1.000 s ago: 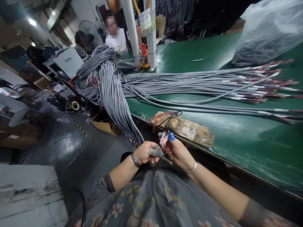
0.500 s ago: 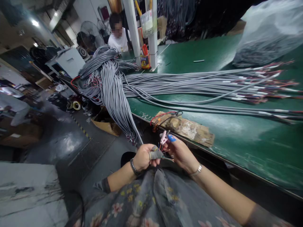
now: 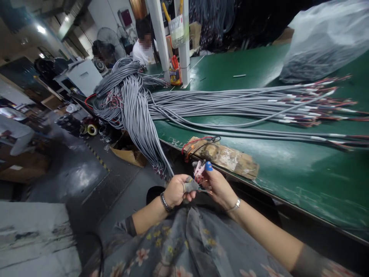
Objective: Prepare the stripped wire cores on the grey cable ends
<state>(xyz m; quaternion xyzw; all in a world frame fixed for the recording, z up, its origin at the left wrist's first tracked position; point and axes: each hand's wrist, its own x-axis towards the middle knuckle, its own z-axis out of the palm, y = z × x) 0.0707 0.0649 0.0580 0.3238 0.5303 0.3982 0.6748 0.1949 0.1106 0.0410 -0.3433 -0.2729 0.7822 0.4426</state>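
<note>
My left hand [image 3: 176, 190] is closed around the end of a grey cable [image 3: 188, 186], with a grey finger cot on one finger, just below the bench edge over my lap. My right hand [image 3: 218, 186] pinches the thin coloured wires coming out of that cable end, beside a pink clip [image 3: 198, 168]. A blue cot covers one right fingertip [image 3: 208, 166]. The two hands nearly touch. A large bundle of grey cables [image 3: 138, 104] lies across the green bench [image 3: 288, 165] and hangs over its edge just left of my hands.
A worn cardboard pad [image 3: 227, 156] with red and black wires lies on the bench edge above my hands. A plastic bag [image 3: 323, 42] sits far right. White posts [image 3: 161, 38] stand at the back, a person [image 3: 142, 48] beyond them. A cardboard box [image 3: 127, 152] is on the floor.
My hands have stayed in the same spot, with only small finger shifts on the wires. The view has moved slightly.
</note>
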